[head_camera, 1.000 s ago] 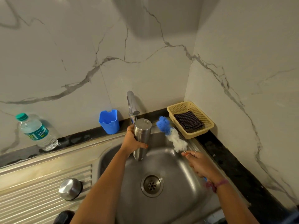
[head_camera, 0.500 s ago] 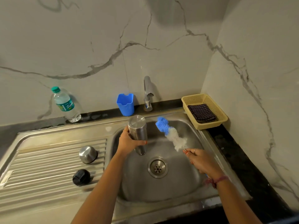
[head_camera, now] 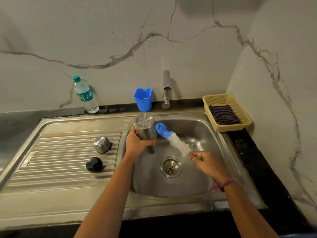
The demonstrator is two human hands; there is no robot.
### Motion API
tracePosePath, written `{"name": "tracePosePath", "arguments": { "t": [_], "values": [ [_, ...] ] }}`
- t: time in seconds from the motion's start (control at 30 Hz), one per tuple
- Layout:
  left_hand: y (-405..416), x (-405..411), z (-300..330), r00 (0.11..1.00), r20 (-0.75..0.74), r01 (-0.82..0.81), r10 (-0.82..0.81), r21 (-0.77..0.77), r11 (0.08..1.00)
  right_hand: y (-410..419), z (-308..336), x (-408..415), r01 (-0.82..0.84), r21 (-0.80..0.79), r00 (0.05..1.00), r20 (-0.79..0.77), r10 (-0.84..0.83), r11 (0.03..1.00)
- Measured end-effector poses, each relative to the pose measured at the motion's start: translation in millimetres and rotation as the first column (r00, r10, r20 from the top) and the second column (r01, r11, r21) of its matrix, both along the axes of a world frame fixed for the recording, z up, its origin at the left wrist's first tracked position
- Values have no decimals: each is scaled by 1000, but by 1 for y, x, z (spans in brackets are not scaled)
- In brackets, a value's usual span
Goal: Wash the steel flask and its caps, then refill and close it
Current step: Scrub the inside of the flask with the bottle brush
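Marble walls back a steel sink. Over the basin the left hand grips the flask, inverted, mouth down. Just to its right, the right hand pinches a brush, bristles slanting up toward the flask's base.

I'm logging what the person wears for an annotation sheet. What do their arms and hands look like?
Both forearms are bare, with no sleeves in view. The left hand has orange-red polished nails and what looks like a ring on one finger. The right hand has the same polish, a thin ring, and a pinkish thread band at the wrist.
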State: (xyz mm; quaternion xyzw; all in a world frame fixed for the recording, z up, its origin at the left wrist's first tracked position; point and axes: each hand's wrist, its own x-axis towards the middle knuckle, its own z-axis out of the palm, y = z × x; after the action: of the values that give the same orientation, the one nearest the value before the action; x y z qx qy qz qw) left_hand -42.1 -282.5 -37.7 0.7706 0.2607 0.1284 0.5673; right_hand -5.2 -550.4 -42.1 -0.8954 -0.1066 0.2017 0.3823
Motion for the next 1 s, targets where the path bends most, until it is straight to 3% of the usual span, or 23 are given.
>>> {"name": "tracePosePath", "arguments": {
  "t": [0.17, 0.53, 1.0],
  "values": [
    [-5, -6, -1, 999, 7, -38, 38, 24, 999, -4, -6, 1, -37, -21, 999, -6, 37, 999],
    [-9, -19, -5, 994, 31, -100, 103, -88, 991, -1, -11, 1, -53, -28, 997, -53, 51, 998],
    [21, -27, 4, 1000, 20, 6, -3, -148, 989, 45, -2, -25, 60, -12, 997, -49, -60, 998]
  ]
}}
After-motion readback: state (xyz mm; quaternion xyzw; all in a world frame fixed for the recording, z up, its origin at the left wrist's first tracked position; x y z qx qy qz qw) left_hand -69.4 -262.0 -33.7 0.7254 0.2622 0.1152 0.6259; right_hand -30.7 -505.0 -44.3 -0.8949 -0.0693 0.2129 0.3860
